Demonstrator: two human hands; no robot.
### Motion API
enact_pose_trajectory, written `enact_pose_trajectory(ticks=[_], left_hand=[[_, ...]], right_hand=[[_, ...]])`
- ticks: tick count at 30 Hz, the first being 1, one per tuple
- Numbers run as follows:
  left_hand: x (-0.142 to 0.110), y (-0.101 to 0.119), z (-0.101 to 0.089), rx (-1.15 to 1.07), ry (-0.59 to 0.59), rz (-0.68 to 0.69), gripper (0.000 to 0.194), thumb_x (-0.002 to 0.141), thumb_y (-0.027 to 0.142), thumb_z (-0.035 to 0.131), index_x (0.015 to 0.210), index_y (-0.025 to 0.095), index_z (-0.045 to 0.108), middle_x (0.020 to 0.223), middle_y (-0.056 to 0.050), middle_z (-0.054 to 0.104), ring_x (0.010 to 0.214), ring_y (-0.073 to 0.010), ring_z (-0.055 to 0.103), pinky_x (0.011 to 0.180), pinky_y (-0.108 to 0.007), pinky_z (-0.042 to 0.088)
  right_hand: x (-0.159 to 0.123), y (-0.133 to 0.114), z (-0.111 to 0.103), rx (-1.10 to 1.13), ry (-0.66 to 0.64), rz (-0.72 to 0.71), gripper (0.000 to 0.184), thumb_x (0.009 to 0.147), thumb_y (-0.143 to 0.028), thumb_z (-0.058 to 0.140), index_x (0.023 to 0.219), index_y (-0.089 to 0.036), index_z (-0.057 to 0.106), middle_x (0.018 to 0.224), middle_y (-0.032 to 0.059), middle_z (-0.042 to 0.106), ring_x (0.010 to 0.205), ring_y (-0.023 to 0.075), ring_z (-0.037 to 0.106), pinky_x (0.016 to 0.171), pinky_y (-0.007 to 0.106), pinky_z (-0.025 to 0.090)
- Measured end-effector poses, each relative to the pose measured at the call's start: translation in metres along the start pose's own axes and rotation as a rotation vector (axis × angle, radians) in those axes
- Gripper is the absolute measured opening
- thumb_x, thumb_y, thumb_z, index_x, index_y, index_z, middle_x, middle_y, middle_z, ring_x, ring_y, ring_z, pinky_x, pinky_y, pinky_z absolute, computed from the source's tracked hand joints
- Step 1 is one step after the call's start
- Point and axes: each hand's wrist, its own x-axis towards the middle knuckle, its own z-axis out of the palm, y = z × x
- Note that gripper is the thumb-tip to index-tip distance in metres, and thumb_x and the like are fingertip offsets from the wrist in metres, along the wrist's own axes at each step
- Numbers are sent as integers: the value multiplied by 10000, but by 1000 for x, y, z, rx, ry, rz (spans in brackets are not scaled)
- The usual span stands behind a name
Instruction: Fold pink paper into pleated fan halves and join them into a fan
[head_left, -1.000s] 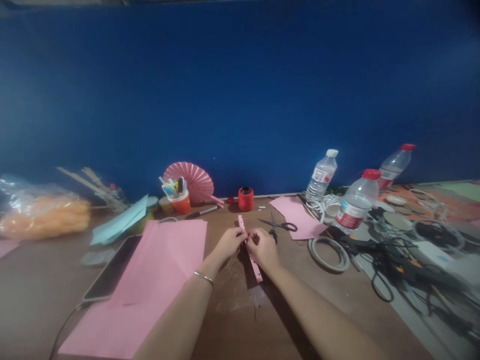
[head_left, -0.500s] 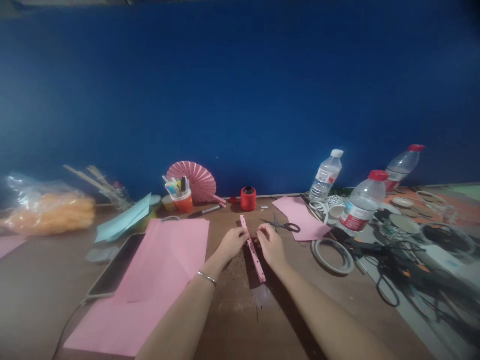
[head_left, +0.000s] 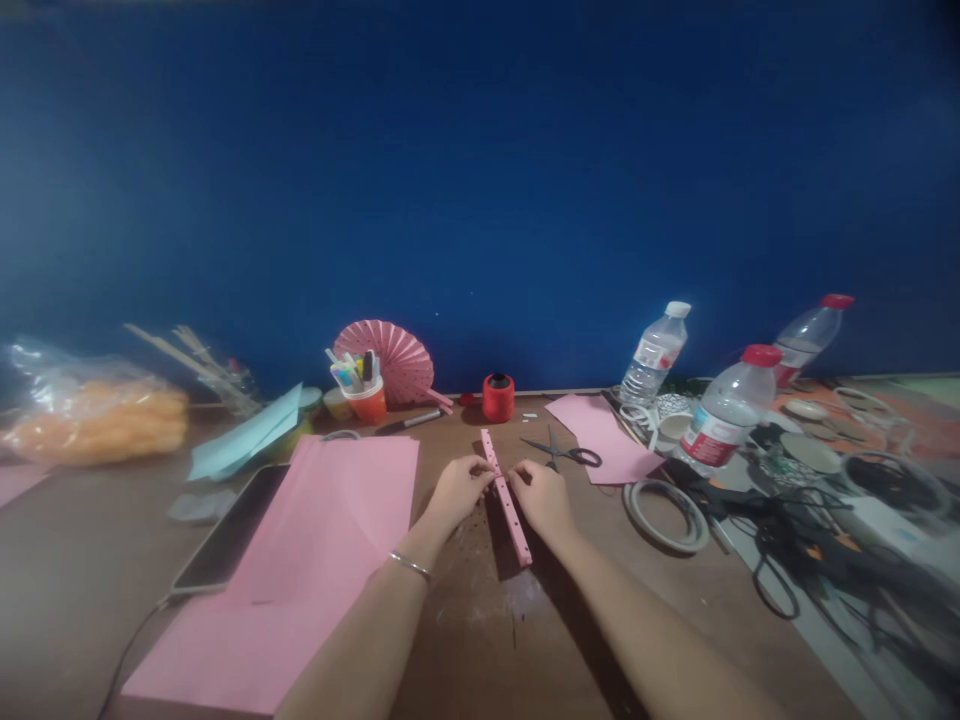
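A long, narrow strip of pink dotted paper (head_left: 513, 520), folded in pleats, lies on the wooden table, pointing away from me. My left hand (head_left: 461, 490) is at the left of its middle, thumb and fingers pinched together. Across the strip, my right hand (head_left: 541, 495) also pinches, its fingertips close to the paper. A thin reddish line, apparently a thread (head_left: 499, 476), crosses the strip between the fingertips; its ends are hidden in my fingers. Black-handled scissors (head_left: 574, 456) lie open beyond my right hand. Behind the strip stands a red spool-like object (head_left: 498, 400).
Pink sheets (head_left: 322, 540) and a dark tablet-like device (head_left: 232, 530) lie left. A pleated pink fan (head_left: 394, 360) leans behind a cup of pens (head_left: 366, 400). On the right are a pink paper piece (head_left: 607, 440), a grey tape ring (head_left: 666, 517), several plastic bottles (head_left: 724, 415) and tangled cables (head_left: 817, 540).
My right hand has moved slightly down, and my fingertips are now lower beside the strip's middle. The reddish line across the strip shows more clearly. The strip stays in place.
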Motion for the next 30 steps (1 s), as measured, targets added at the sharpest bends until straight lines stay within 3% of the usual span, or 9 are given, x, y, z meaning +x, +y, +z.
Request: enact_pose_trajectory(ticks=[6,12,19,22,25,27,30], left_hand=[[-5,1,-1,45,59,14,155,713,257,504,697,147,612,654,-20,608,562,-122,521,517,-225,368],[-7,6,1,119,85,80,129,727,171,477,705,172,604,729,-22,629,688,-146,545,633,-248,374],[-7,9,2,156,105,89,139,730,135,458,669,171,577,690,-18,611,662,-144,535,616,-244,361],[-7,11,2,146,91,93,144,736,140,447,648,170,557,652,-8,597,626,-135,529,593,-237,357],[-7,12,2,136,98,89,148,745,148,429,655,167,544,650,-7,588,619,-132,523,586,-235,359],[-6,11,2,125,104,82,143,751,164,424,676,165,546,669,-13,589,634,-137,523,590,-237,362],[-7,10,3,40,88,64,143,756,183,414,739,168,556,724,-17,606,678,-142,535,613,-236,372]], right_hand=[[-1,0,1,-39,21,9,180,725,-222,448,589,-203,565,565,5,599,531,144,532,490,223,318],[2,2,2,-60,7,4,186,739,-207,412,602,-204,538,579,3,588,540,144,520,500,225,311],[2,2,-2,57,11,82,168,717,-223,445,575,-201,533,567,2,588,548,153,525,521,236,339],[1,0,-2,211,8,106,167,743,-246,427,628,-199,539,633,8,609,600,161,542,574,251,374],[1,-3,0,474,-12,90,142,738,-237,447,627,-185,519,854,45,638,729,167,562,643,257,400],[1,-5,2,670,-35,113,150,723,-243,482,590,-174,491,963,62,618,689,148,552,589,242,400],[1,-9,5,923,-99,197,166,700,-290,540,601,-166,491,748,30,612,443,76,405,412,206,291]])
